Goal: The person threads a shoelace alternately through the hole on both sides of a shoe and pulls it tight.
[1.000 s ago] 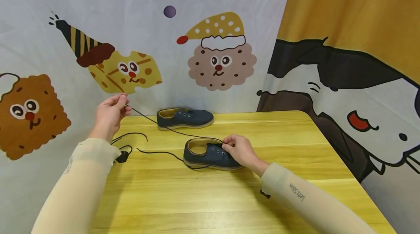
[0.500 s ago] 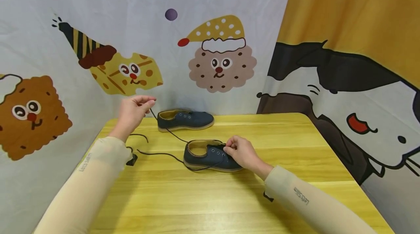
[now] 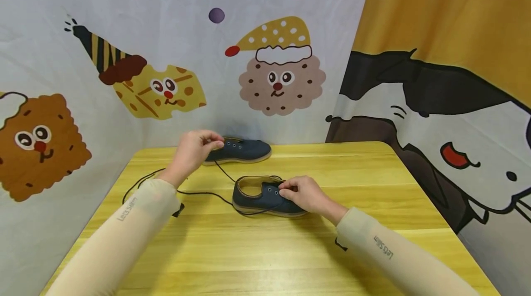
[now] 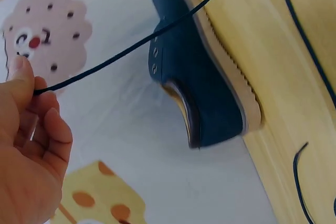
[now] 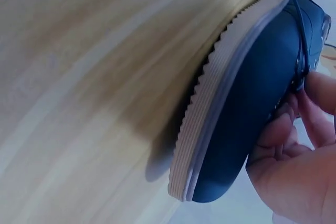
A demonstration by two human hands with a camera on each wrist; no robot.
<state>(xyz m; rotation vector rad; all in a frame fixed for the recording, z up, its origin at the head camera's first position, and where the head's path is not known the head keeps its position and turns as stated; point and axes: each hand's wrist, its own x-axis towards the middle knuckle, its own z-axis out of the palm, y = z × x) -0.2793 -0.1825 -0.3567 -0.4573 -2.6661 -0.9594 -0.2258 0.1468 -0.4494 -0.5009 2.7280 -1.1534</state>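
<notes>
My left hand (image 3: 192, 150) pinches a dark shoelace (image 4: 110, 61) between thumb and fingertips, raised in front of the far shoe. From there the lace slopes down to the near navy shoe (image 3: 249, 201), which rests upright on the table with its toe to the right. My right hand (image 3: 307, 192) is at that shoe's lacing, with thumb and finger pinching the lace close by the eyelets; the fingers partly cover the spot. Another length of lace (image 3: 203, 193) trails left across the table from the shoe's near side.
A matching navy shoe (image 3: 250, 150) stands at the table's back edge, its heel hidden behind the left hand. A loose black lace (image 3: 141, 180) curls on the table (image 3: 249, 254) at the left. Behind hangs a cartoon-printed cloth (image 3: 166, 14).
My left hand has moved right and slightly down with the lace, from left of the far shoe to its heel, and the lace has slackened. The right hand stays at the near shoe.
</notes>
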